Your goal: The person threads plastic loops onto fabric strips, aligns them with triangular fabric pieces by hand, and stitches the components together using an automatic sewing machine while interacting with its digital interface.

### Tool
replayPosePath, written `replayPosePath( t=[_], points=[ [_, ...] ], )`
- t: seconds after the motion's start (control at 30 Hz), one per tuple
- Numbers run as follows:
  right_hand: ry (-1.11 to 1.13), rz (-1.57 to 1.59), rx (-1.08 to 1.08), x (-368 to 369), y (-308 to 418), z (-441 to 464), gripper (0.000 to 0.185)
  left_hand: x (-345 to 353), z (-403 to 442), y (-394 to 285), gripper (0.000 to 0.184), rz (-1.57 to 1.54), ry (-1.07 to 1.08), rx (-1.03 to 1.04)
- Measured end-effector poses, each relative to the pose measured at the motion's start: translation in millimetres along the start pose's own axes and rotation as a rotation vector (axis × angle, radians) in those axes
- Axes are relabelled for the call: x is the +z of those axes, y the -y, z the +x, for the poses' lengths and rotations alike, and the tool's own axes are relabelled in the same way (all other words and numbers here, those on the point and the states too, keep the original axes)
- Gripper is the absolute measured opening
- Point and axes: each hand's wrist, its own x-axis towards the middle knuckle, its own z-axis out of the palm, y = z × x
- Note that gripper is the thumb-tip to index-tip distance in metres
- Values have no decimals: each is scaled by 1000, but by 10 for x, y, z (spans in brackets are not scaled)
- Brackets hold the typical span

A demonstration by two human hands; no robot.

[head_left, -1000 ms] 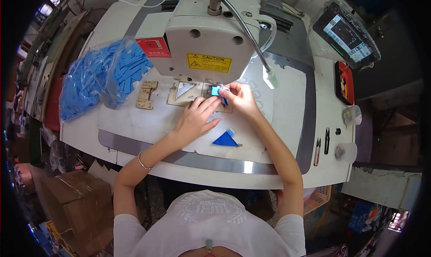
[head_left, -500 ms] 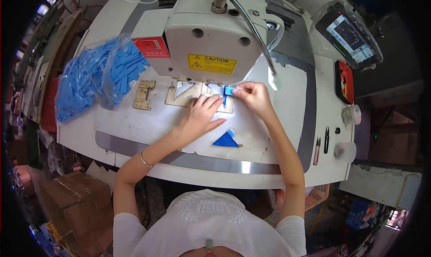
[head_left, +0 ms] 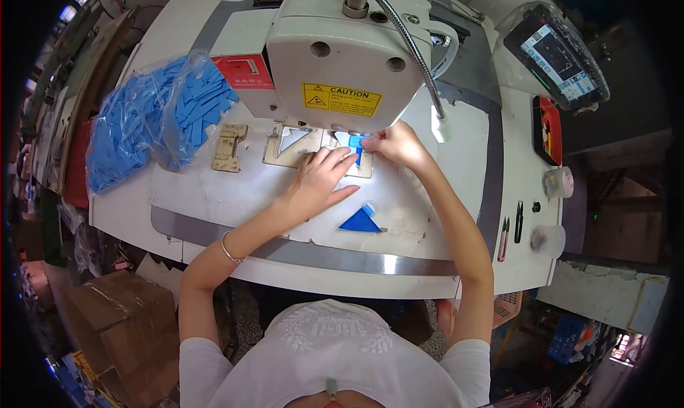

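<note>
Beneath the machine head lies a flat template plate (head_left: 285,150) with triangular cut-outs. My right hand (head_left: 396,144) pinches a small light-blue strip (head_left: 355,142) at the plate's right part. Darker blue material (head_left: 358,159) shows just below the strip. My left hand (head_left: 318,182) rests on the plate with fingers spread, its fingertips beside the blue material, and holds nothing that I can see. Nearer to me on the table is a blue triangle (head_left: 360,221) with a light-blue tab at its top.
A machine head (head_left: 335,66) with a caution label stands over the plate. At left are a bag of blue strips (head_left: 160,119) and a notched plate (head_left: 229,148). To the right are snips (head_left: 504,239), a red tray (head_left: 547,130), small tubs (head_left: 558,182) and a screen (head_left: 559,59).
My right hand first drew the light-blue strip rightward, then turned slightly over the plate with it. My left hand has stayed nearly in place. The camera view has shifted a little.
</note>
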Motion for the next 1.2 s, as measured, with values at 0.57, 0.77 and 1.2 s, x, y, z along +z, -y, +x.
replayPosePath(
  t=[0.57, 0.77, 1.2],
  points=[
    [-615, -714, -691, 332, 3, -476, 31, 2, 164, 66, 47, 105, -28, 83],
    [-507, -162, -526, 110, 82, -280, 35, -6, 201, 78, 45, 159, -5, 109],
    [-151, -466, -857, -52, 2, -380, 35, -77, 63, 278, 43, -94, -81, -28]
  ],
)
